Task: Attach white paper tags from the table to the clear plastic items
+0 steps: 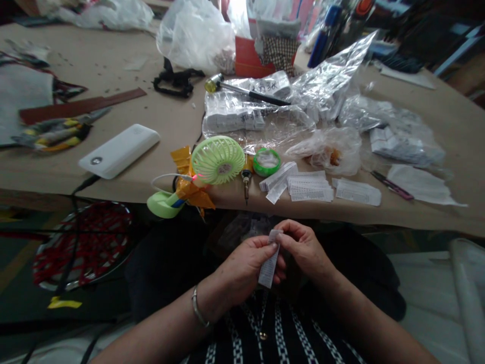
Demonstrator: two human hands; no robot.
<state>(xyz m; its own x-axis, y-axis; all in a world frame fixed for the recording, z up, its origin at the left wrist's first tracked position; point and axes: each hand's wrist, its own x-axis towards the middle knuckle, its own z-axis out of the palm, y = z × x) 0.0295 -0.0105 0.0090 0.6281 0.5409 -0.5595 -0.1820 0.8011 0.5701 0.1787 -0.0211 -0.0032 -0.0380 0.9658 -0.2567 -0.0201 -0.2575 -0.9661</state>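
Over my lap, below the table edge, my left hand (pixel 248 263) pinches a narrow printed paper label (pixel 268 270) between thumb and fingers. The fingertips of my right hand (pixel 303 245) grip the same label at its upper end, where it looks bent or folded. On the table just ahead lie stacks of similar printed labels (pixel 309 186), with another small pile (pixel 358 192) to their right. A round green tub (pixel 266 162) with whitish contents stands behind the stacks. Beside it, a tool with a pointed metal tip (pixel 246 184) lies at the edge.
A green fan (pixel 217 161) is taped to the table edge, with a white power bank (pixel 120 150) to its left. A hammer (pixel 250 93) rests on clear plastic packs (pixel 261 119). Tweezers (pixel 392 185) lie by white paper (pixel 422 186) at right. A red-strapped stool (pixel 83 245) stands below left.
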